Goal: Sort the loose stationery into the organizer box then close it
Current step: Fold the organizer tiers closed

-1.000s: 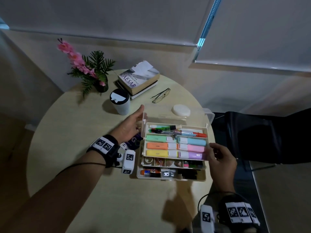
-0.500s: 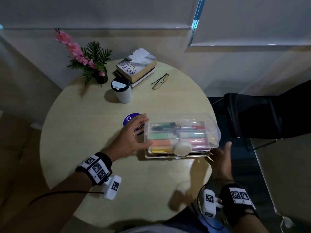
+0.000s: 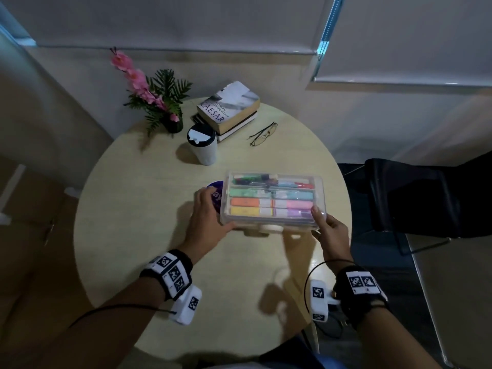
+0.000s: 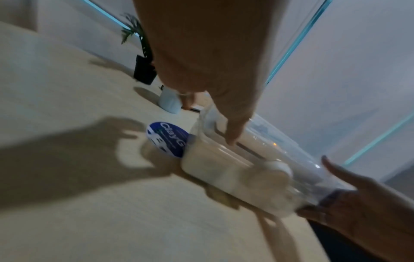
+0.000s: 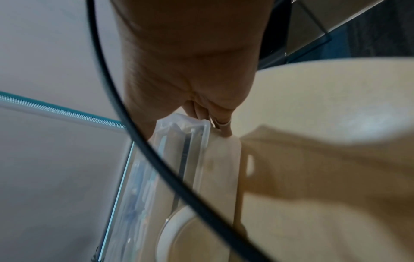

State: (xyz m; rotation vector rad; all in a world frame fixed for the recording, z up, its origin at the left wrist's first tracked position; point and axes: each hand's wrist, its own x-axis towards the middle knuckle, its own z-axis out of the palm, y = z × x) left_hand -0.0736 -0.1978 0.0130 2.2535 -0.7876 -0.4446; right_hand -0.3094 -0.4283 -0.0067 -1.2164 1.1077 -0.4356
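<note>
With lid down, organizer box (image 3: 271, 201) lies long axis crosswise between both grips: left hand (image 3: 206, 222) clasps left end, right hand (image 3: 328, 230) pinches near-right corner; latch faces person

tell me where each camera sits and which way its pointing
Head: on the head, facing forward and down at the round table and organizer box; both forearms, left hand, right hand.
Left wrist: along the left hand toward the organizer box; right hand also shows.
Right wrist: along the right hand at the organizer box.
All three share the organizer box.
</note>
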